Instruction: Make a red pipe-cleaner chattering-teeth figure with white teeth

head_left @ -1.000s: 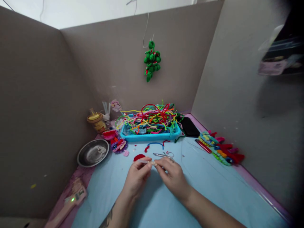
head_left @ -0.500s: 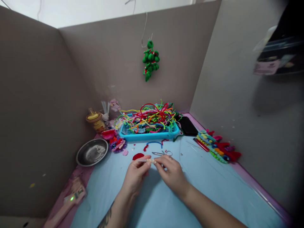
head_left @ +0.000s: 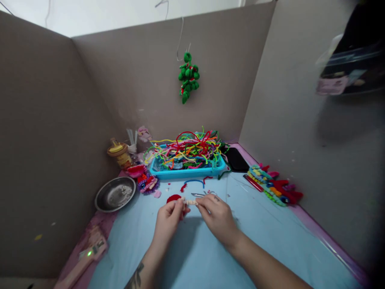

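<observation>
My left hand (head_left: 169, 219) and my right hand (head_left: 218, 216) meet over the light blue mat (head_left: 270, 237). Both pinch a small pale beaded piece (head_left: 190, 202) between their fingertips, each at one end. A round red piece (head_left: 173, 198) lies on the mat just beyond my left fingers. Small scissors (head_left: 204, 194) lie just past my right fingers.
A blue tray (head_left: 187, 171) heaped with coloured pipe cleaners stands at the back. A metal bowl (head_left: 115, 194) sits at the left, a pink glue gun (head_left: 84, 257) near left. Finished colourful pieces (head_left: 273, 186) lie at the right beside a black phone (head_left: 236, 159). A green ornament (head_left: 187, 77) hangs above.
Both hands have stayed together on the small beaded piece, with only slight finger movement. The view has shifted a little.
</observation>
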{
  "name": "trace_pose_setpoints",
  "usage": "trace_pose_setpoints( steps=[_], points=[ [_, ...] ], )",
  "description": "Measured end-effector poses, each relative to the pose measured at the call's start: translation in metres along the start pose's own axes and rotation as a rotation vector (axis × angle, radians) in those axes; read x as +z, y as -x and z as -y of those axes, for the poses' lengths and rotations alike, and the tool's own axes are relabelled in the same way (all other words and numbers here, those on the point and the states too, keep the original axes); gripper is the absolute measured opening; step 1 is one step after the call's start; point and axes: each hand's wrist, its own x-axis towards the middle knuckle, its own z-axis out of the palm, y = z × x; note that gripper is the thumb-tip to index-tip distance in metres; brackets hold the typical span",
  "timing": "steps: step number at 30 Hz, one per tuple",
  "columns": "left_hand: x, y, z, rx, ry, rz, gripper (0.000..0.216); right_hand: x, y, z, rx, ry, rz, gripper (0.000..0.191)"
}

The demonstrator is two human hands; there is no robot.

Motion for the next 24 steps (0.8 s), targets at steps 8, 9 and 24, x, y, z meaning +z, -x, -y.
trace_pose_setpoints(
  steps=[8, 9, 24],
  points=[
    [-0.002, -0.006, 0.009, -0.081, 0.077, 0.066, 0.040, -0.001, -0.001, 0.005, -0.115, 0.146, -0.051, 0.020],
    [-0.002, -0.007, 0.010, -0.083, 0.082, 0.068, 0.038, 0.000, 0.000, 0.005, -0.113, 0.145, -0.045, 0.020],
    [-0.003, -0.003, 0.001, 0.001, 0.271, 0.039, 0.039, 0.000, -0.002, -0.001, 0.093, -0.170, 0.192, 0.020]
  ],
)
